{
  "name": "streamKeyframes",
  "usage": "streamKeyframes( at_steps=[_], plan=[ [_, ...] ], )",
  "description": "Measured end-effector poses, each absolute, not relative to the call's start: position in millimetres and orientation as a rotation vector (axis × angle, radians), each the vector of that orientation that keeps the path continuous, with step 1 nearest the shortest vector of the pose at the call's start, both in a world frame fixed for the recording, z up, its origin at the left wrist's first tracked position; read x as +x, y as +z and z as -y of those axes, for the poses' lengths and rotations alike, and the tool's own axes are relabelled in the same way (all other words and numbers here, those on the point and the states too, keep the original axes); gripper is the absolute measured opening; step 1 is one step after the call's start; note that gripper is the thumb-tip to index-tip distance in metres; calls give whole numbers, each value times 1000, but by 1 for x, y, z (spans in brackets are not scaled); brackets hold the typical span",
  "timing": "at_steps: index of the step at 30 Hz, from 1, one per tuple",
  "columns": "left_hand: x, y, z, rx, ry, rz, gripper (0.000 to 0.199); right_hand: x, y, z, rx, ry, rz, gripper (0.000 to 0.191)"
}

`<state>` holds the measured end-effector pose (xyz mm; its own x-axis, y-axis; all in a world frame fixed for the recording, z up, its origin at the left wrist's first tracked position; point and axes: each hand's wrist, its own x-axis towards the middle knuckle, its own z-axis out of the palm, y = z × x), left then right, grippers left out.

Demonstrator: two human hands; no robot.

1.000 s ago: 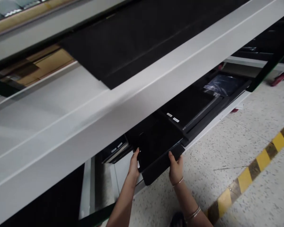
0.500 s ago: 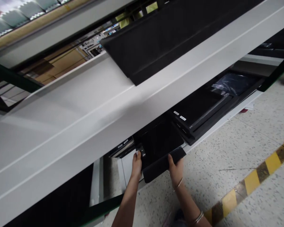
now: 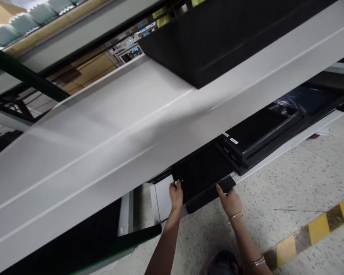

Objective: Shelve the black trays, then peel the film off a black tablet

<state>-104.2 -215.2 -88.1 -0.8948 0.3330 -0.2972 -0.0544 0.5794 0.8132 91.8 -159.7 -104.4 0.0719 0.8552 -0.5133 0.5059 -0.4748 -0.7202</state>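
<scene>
A flat black panel (image 3: 203, 168) with a dark strip (image 3: 208, 196) along its near edge lies low on the shelf under the white surface. My left hand (image 3: 176, 194) grips the panel's left edge, fingertips on top. Over on the right, my right hand (image 3: 229, 199) holds the strip near its right end, with the thumb on top and the other fingers hidden beneath. A white sheet or board (image 3: 163, 194) lies just left of my left hand.
Black panels with white labels (image 3: 255, 130) and a plastic-wrapped one (image 3: 304, 100) lie to the right. A black tray-like piece (image 3: 232, 42) stands on the white surface (image 3: 103, 126). A green frame bar (image 3: 140, 238) is at lower left. Yellow-black tape (image 3: 312, 231) marks the floor.
The view has shifted, moving most things in the picture. The small item by my left fingertips and the labelled pieces at the panel's left no longer show; the panel appears farther over the left side.
</scene>
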Motion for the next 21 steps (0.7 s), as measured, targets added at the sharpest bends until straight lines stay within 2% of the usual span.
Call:
streamKeyframes(
  at_steps=[4, 14, 18, 21],
  plan=[
    [-97, -91, 220, 284, 1264, -2382, 24, 95, -99, 156, -2116, 1335, 1583, 54],
    [-97, -95, 224, 272, 1340, -2286, 21, 101, -111, 156, -1952, 1534, 1584, 52],
    [-104, -89, 219, 205, 1369, -2180, 25, 99, -114, 160, -1966, 1596, 1356, 49],
    [-115, -83, 201, 251, 1434, -2131, 35, 101, -116, 159, -1925, 1521, 1075, 56]
  ],
)
